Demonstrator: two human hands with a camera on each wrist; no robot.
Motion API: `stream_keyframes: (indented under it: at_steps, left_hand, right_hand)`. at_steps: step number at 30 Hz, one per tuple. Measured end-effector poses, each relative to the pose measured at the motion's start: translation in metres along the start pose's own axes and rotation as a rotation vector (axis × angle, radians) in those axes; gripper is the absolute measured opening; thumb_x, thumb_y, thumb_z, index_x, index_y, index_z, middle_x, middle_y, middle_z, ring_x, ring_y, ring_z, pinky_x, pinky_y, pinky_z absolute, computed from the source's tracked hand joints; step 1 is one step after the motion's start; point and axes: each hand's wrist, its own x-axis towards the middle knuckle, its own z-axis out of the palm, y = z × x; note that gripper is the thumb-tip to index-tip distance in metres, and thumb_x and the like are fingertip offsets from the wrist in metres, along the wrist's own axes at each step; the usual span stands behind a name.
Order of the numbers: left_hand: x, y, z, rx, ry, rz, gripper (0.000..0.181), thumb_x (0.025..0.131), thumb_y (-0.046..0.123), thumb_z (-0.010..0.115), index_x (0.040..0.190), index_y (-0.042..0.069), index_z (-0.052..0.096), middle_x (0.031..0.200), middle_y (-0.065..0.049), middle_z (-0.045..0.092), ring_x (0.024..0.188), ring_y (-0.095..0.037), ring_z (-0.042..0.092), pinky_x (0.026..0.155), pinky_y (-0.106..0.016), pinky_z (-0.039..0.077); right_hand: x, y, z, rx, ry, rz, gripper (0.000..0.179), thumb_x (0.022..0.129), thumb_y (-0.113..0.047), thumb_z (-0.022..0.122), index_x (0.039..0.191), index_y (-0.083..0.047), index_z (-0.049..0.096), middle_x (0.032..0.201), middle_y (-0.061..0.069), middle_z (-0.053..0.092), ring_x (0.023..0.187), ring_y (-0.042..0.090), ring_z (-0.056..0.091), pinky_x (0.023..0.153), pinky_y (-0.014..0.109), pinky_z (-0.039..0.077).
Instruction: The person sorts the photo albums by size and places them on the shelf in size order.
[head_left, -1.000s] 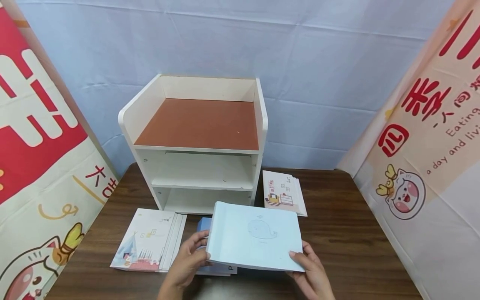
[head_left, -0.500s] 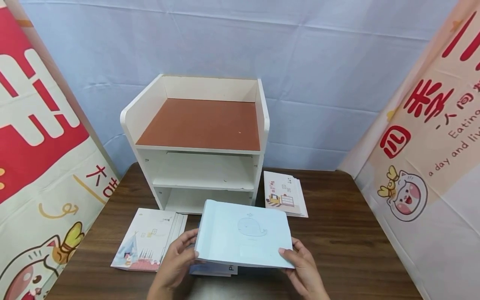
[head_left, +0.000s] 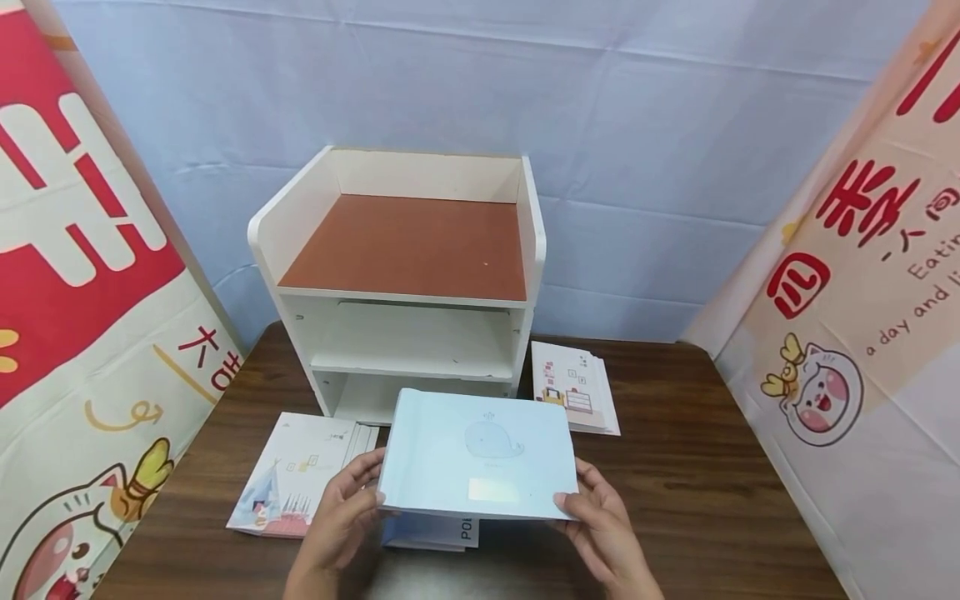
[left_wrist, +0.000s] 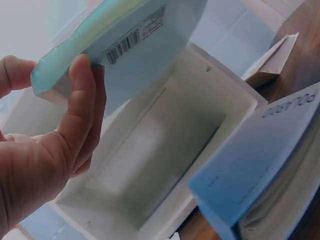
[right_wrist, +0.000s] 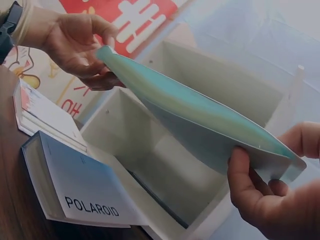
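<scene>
A thin light blue book (head_left: 480,433) with a whale drawn on its cover is held flat in front of the shelf unit. My left hand (head_left: 339,512) pinches its left end, thumb on top and fingers beneath. At the opposite end my right hand (head_left: 600,525) grips the near corner, its thumb lying on the cover. A barcode shows on the underside of the book in the left wrist view. Below it on the table lies a thick blue book (right_wrist: 85,185) lettered POLAROID, mostly hidden from the head view.
The white shelf unit (head_left: 431,296) has a brown top and two compartments facing me. White illustrated books (head_left: 300,454) lie stacked to its left, and another white stack (head_left: 573,387) sits to its right. The dark wooden table (head_left: 690,483) extends rightward; printed cloths hang around.
Both hands have carried the light blue book leftward and slightly toward the shelf unit, and it has turned a little straighter. The head view has shifted slightly.
</scene>
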Motion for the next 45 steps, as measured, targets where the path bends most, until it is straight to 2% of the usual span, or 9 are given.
stream_keyframes:
  at_steps: [4, 8, 11, 14, 18, 21, 26, 34, 45]
  left_hand:
    - [0.002, 0.007, -0.001, -0.008, -0.005, 0.018, 0.056, 0.077, -0.011, 0.041, 0.131, -0.019, 0.027, 0.115, -0.019, 0.049, 0.089, -0.021, 0.058, 0.068, -0.031, 0.052]
    - [0.002, 0.014, 0.000, -0.043, -0.052, 0.034, 0.051, 0.081, -0.011, 0.039, 0.130, -0.016, 0.028, 0.115, -0.018, 0.051, 0.090, -0.022, 0.059, 0.069, -0.032, 0.052]
    - [0.002, 0.022, -0.001, -0.036, -0.078, 0.023, 0.049, 0.084, -0.009, 0.040, 0.131, -0.015, 0.026, 0.115, -0.018, 0.051, 0.090, -0.022, 0.059, 0.070, -0.034, 0.052]
    - [0.004, 0.029, 0.000, 0.039, -0.018, -0.016, 0.053, 0.085, -0.007, 0.048, 0.132, -0.014, 0.026, 0.114, -0.020, 0.050, 0.088, -0.024, 0.060, 0.069, -0.035, 0.052]
    - [0.006, 0.036, 0.005, 0.131, 0.072, -0.062, 0.058, 0.080, -0.009, 0.054, 0.132, -0.012, 0.028, 0.114, -0.022, 0.047, 0.086, -0.026, 0.060, 0.067, -0.038, 0.052]
    - [0.007, 0.042, 0.007, 0.159, 0.085, -0.072, 0.059, 0.078, -0.010, 0.054, 0.132, -0.011, 0.028, 0.113, -0.022, 0.046, 0.084, -0.025, 0.060, 0.067, -0.038, 0.052]
    - [0.008, 0.058, 0.011, 0.189, 0.063, -0.051, 0.060, 0.078, -0.010, 0.054, 0.131, -0.012, 0.026, 0.113, -0.023, 0.044, 0.083, -0.024, 0.060, 0.067, -0.038, 0.052]
    - [0.012, 0.083, 0.015, 0.256, 0.005, 0.001, 0.058, 0.080, -0.010, 0.054, 0.131, -0.012, 0.025, 0.115, -0.026, 0.043, 0.089, -0.026, 0.061, 0.069, -0.040, 0.052]
    - [0.018, 0.110, 0.020, 0.346, -0.026, 0.033, 0.057, 0.082, -0.011, 0.055, 0.131, -0.012, 0.025, 0.116, -0.028, 0.040, 0.091, -0.024, 0.060, 0.068, -0.038, 0.053]
  right_hand:
    - [0.002, -0.002, 0.006, 0.001, -0.001, -0.018, 0.059, 0.079, 0.014, 0.049, 0.132, 0.007, 0.023, 0.112, 0.018, 0.054, 0.092, 0.026, 0.059, 0.072, 0.038, 0.050]
    - [0.003, -0.006, 0.012, -0.006, -0.018, -0.044, 0.057, 0.080, 0.012, 0.050, 0.130, 0.007, 0.025, 0.111, 0.017, 0.055, 0.089, 0.025, 0.061, 0.069, 0.036, 0.051]
    - [0.005, -0.010, 0.017, -0.008, -0.044, -0.053, 0.055, 0.079, 0.012, 0.050, 0.129, 0.005, 0.026, 0.110, 0.017, 0.055, 0.086, 0.025, 0.061, 0.067, 0.035, 0.051]
    - [0.007, -0.015, 0.021, -0.013, -0.089, -0.057, 0.055, 0.080, 0.013, 0.050, 0.128, 0.004, 0.024, 0.110, 0.016, 0.055, 0.087, 0.024, 0.061, 0.067, 0.034, 0.051]
    - [0.010, -0.022, 0.025, -0.025, -0.123, -0.062, 0.053, 0.081, 0.013, 0.050, 0.126, 0.004, 0.024, 0.109, 0.014, 0.056, 0.087, 0.023, 0.061, 0.066, 0.032, 0.051]
    - [0.010, -0.028, 0.030, -0.041, -0.115, -0.056, 0.054, 0.081, 0.013, 0.051, 0.127, 0.004, 0.025, 0.107, 0.014, 0.056, 0.086, 0.022, 0.062, 0.066, 0.032, 0.051]
    - [0.010, -0.040, 0.039, -0.045, -0.123, -0.030, 0.059, 0.081, 0.013, 0.049, 0.132, 0.005, 0.021, 0.111, 0.015, 0.054, 0.091, 0.023, 0.061, 0.069, 0.033, 0.051]
    - [0.008, -0.058, 0.050, -0.027, -0.216, -0.054, 0.059, 0.083, 0.013, 0.046, 0.133, 0.005, 0.017, 0.116, 0.014, 0.053, 0.098, 0.024, 0.059, 0.075, 0.035, 0.051]
    - [0.009, -0.079, 0.068, -0.080, -0.231, -0.086, 0.057, 0.081, 0.013, 0.047, 0.131, 0.003, 0.022, 0.115, 0.013, 0.056, 0.092, 0.022, 0.061, 0.069, 0.032, 0.050]
